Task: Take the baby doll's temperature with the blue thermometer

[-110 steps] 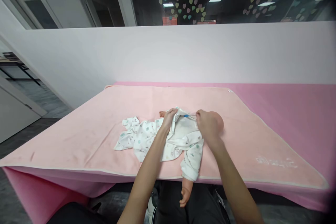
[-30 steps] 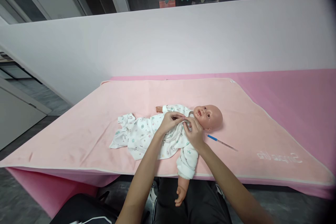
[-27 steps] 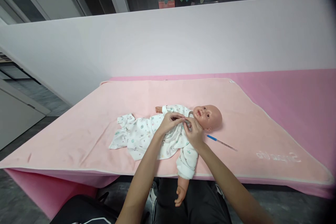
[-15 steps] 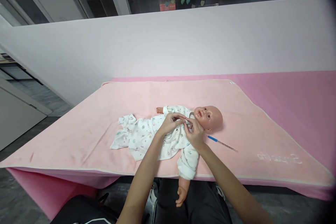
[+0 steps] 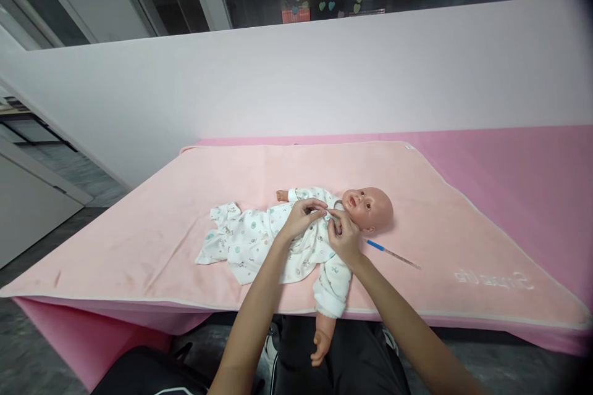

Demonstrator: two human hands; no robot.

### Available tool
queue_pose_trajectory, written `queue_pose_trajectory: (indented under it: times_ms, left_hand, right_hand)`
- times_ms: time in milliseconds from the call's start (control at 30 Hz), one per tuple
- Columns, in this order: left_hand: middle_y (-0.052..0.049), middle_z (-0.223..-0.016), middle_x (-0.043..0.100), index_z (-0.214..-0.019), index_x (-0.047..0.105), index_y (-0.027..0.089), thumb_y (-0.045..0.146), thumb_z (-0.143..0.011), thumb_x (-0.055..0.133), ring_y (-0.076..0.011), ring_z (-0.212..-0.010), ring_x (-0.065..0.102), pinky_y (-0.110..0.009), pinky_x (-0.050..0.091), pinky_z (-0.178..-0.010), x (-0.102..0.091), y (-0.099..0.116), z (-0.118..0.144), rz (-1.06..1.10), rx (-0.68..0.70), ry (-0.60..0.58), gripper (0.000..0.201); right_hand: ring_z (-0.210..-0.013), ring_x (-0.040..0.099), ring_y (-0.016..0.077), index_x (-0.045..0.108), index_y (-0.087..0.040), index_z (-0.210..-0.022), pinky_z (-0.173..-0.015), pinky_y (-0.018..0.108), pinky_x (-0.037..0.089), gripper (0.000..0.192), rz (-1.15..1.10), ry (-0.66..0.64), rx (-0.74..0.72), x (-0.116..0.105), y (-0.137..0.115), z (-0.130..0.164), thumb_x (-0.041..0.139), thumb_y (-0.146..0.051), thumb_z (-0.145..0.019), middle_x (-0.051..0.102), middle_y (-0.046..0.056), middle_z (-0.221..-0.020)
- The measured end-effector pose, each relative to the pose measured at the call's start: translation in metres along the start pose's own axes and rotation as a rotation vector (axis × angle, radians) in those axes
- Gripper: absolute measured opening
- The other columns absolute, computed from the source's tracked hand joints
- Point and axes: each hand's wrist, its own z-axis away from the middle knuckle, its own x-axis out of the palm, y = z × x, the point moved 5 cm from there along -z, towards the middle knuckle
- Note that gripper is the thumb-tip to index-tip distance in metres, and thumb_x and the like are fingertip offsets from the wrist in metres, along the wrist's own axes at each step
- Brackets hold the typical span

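Both hands at the doll's chest. Left hand (image 5: pixel 300 218) pinches the white printed garment (image 5: pixel 262 234) near the neckline, fingers bent and tips on the cloth; right hand (image 5: pixel 345 236) grips the same bit, thumb and index together, right by the chin. The 2 sets of fingertips almost meet; exact contact on the fastening is too small to read. Doll (image 5: pixel 370 208) lies on its back, head to the right, on a pink blanket (image 5: pixel 222 173) over the pink-covered bench (image 5: pixel 532 179). Near arm, sleeved to about the wrist, hangs past the front edge; far arm rests on the blanket with 1 hand poking out. Leg ends of the garment lie flat, off to the left. 1 thin stick with a blue end (image 5: pixel 375 245) lies on the blanket just below the head, untouched. White wall (image 5: pixel 296 86) behind.
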Motion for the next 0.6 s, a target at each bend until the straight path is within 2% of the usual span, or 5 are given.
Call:
queue_pose_trajectory:
  times_ms: [267,467,600]
  left_hand:
    - [-0.004,-0.08,0.065,-0.091,0.066,0.014,0.033,-0.074,0.066,-0.0138,-0.078,0.059,-0.024,0.043,-0.073,0.0006,0.0015,-0.0004,0.026,-0.019,-0.064,0.025]
    - [-0.004,-0.081,0.065,-0.094,0.063,0.015,0.033,-0.074,0.067,-0.0143,-0.08,0.059,-0.025,0.043,-0.076,-0.0008,0.0035,0.0013,0.061,-0.026,-0.085,0.028]
    - [-0.004,-0.084,0.065,-0.092,0.063,0.014,0.032,-0.073,0.068,-0.014,-0.081,0.059,-0.024,0.043,-0.075,-0.0002,0.0031,0.0016,0.09,-0.025,-0.088,0.026]
  right_hand:
    - [-0.066,0.061,0.0123,0.057,-0.017,-0.101,-0.064,0.024,0.051,0.019,-0.044,0.052,0.001,-0.0026,0.0006,0.0001,0.046,-0.014,-0.086,0.065,0.004,-0.079]
    - [-0.09,0.063,0.0166,0.062,-0.018,-0.098,-0.079,0.029,0.053,0.021,-0.051,0.098,-0.057,-0.0072,-0.0066,-0.0029,0.046,-0.013,-0.085,0.066,0.007,-0.096]
    - [-0.089,0.063,0.0174,0.063,-0.018,-0.1,-0.075,0.028,0.054,0.022,-0.031,0.068,-0.03,-0.0064,-0.0061,-0.0026,0.049,-0.017,-0.084,0.065,0.009,-0.101]
